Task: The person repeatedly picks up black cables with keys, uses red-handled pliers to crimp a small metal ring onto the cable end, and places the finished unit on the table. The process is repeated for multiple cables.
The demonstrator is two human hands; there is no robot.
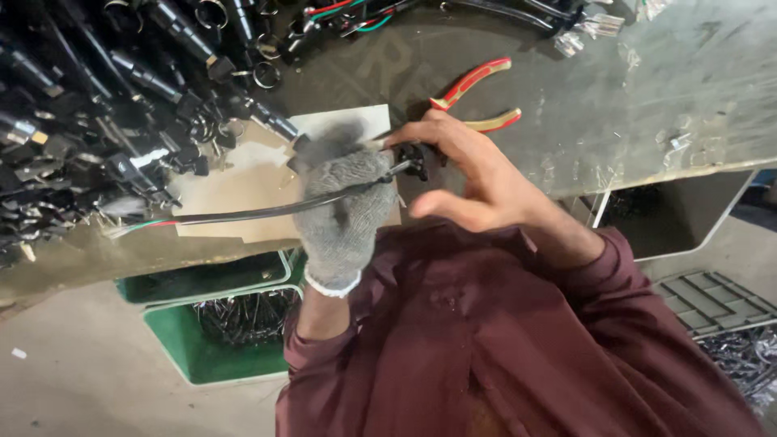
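My left hand (pixel 344 202), in a grey knit glove, grips a black cable (pixel 243 214) over a piece of brown cardboard (pixel 243 182) on the bench. The cable runs left, ending in thin red, green and white wires. My bare right hand (pixel 473 174) pinches a small black part (pixel 415 160) at the cable's other end, just right of the glove. Red-handled pliers (pixel 473 93) lie on the bench right behind my right hand.
A big heap of black cable assemblies with metal rings (pixel 105 105) covers the bench's left side. Green bins (pixel 227 324) holding more black parts sit under the bench edge. The metal bench top (pixel 647 89) has scattered clear plastic bits. A grate (pixel 712 299) lies on the floor at right.
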